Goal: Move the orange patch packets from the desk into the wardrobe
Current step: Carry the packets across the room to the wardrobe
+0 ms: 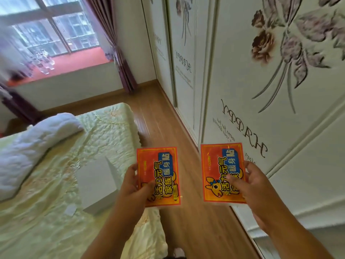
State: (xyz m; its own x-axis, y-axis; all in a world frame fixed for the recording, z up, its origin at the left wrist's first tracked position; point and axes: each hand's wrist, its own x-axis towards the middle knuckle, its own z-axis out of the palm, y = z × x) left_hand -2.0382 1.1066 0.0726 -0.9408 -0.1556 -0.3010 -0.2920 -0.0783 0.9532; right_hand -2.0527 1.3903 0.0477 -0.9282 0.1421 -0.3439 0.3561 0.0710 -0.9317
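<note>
Head view: each hand carries one orange packet — left hand pinching the left packet, right hand the right packet — fingers clamped on the lower edges, faces up, beside the shut wardrobe, likely awaiting a free hand for its door.

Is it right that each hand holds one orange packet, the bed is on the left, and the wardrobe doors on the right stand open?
Not quite. The head view shows the wardrobe doors shut, not open. The rest holds: the left hand holds one orange packet, the right hand holds the other packet, and the bed is on the left.
</note>
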